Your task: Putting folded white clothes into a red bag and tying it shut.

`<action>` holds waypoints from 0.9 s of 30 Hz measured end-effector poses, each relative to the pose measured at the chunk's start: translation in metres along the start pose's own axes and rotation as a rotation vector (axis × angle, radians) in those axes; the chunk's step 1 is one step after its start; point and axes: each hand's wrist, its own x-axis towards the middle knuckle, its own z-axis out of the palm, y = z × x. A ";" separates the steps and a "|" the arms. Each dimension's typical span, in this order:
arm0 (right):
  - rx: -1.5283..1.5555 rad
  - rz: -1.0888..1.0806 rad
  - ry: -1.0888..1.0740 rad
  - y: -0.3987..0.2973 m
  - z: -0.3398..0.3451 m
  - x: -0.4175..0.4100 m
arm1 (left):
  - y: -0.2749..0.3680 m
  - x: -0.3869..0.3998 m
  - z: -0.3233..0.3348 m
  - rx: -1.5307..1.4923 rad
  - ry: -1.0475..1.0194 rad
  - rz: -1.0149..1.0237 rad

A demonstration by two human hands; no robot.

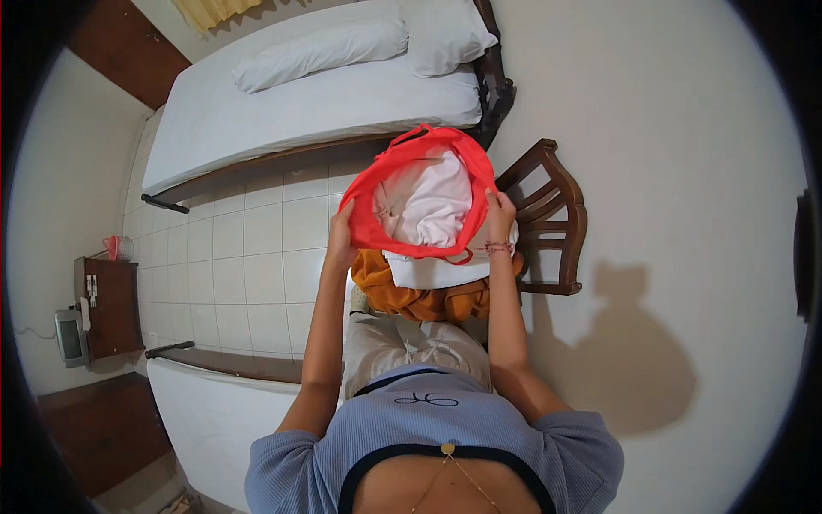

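A red fabric bag (363, 212) is held up in front of me with its mouth spread wide. My left hand (341, 228) grips its left rim, and my right hand (499, 215) grips the right rim. White and beige cloth (437, 199) lies crumpled inside. One handle loop sticks up at the far rim, and another hangs at the near side. Just below the bag, a folded white cloth (427, 274) rests on a heap of orange-brown fabric (411, 299). This pile is on or against a wooden chair (571, 218), whose seat is hidden.
Beyond the bag stands a bed (308, 115) with a bolster (321, 54) and a pillow (446, 38). Another bed (205, 417) is at lower left. A wooden cabinet (112, 308) and a small television (72, 337) stand at the left wall. Tiled floor (257, 250) runs between the beds.
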 end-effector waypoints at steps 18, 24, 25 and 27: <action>0.046 0.535 -0.294 0.071 -0.054 -0.041 | -0.034 -0.027 -0.085 -0.116 0.236 0.018; -0.210 0.455 0.112 0.142 -0.079 0.000 | -0.036 -0.015 -0.066 0.494 0.371 0.006; -0.448 0.443 0.149 0.122 -0.064 -0.012 | -0.033 -0.020 -0.078 0.495 0.408 0.012; -0.685 0.421 0.213 0.108 -0.058 -0.018 | -0.032 -0.020 -0.077 0.836 0.393 0.161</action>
